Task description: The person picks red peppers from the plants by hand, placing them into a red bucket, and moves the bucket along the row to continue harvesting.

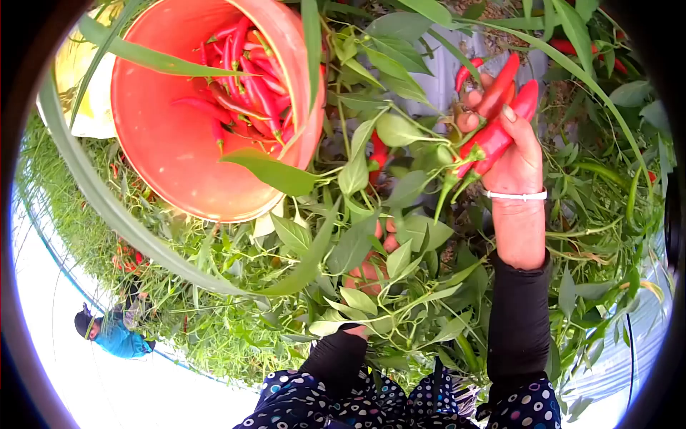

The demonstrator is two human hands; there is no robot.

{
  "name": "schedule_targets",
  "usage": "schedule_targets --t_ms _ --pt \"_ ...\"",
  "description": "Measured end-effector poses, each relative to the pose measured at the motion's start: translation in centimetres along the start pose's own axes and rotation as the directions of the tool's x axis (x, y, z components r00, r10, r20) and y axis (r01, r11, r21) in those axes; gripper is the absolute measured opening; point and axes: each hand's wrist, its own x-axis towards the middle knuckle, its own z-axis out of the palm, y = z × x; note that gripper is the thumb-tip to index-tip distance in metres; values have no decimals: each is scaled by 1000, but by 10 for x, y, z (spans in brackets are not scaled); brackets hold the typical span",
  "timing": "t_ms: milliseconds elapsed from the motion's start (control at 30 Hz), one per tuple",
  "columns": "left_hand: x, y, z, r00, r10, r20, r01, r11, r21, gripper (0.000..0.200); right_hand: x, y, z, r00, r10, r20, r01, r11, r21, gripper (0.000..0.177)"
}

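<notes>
Several red chili peppers (pixel 496 136) with green stems lie in my right hand (pixel 518 157), whose fingers are wrapped round them; a white band circles the wrist. My left hand (pixel 368 275) is lower and to the left, among the pepper plant's leaves (pixel 357 247), which cover most of it, so what it holds, if anything, is hidden. At the upper left stands a red-orange bucket (pixel 157 136) with many red peppers (pixel 250 82) inside. Another red pepper (pixel 378 157) hangs between the bucket and my right hand.
Long green blades (pixel 136 222) cross in front of the bucket. A pale yellow sack (pixel 89 93) is behind it. Another person in blue (pixel 123 337) is far off at the lower left. Grey plastic sheeting (pixel 446 71) shows under the plants.
</notes>
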Motion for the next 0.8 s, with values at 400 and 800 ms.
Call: schedule_targets --t_ms 400,800 --pt "-5 29 -15 895 252 369 -177 958 -225 35 -88 89 32 948 307 80 -220 817 -533 36" --pt "0 26 -35 877 228 424 -106 951 -291 33 -47 130 -3 936 230 -267 -212 973 94 20"
